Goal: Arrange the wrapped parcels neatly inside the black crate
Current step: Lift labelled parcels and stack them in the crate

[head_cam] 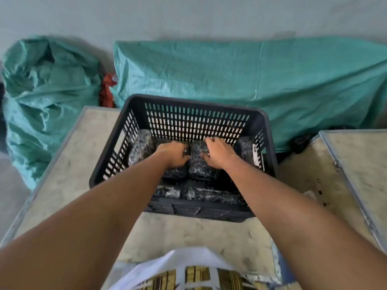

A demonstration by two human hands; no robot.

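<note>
While the left hand (174, 153) rests half-curled on a neighbouring parcel (174, 174), the middle parcel (199, 162) lies in the black crate (134, 101), long axis toward the person, and the right hand (217, 152) presses spread fingers on it, seemingly nearer.

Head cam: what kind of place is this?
Probably a packing or storage area: big green woven sacks against the wall, worn worktables, and a black crate of wrapped parcels being sorted by hand.
</note>
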